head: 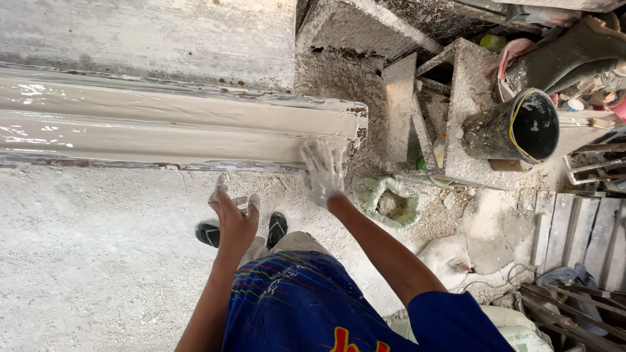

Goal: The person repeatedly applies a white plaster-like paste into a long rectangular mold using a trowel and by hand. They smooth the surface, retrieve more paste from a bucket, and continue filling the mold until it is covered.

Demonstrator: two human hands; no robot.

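Right hand, plaster-coated, fingers spread flat on wet moulding near its end, grasping nothing. Left hand open, empty, just below the moulding.

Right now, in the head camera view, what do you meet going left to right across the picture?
Wet plaster moulding → left hand → right hand, coated white → green sack of powder → black bucket → grey slats.

Moulding: lies across the floor ahead of the person, its end to the right.
Right hand: on that end's near edge.
Left hand: nearer, above the feet.
Sack: just right of the right hand.
Bucket: farther right, on its side.
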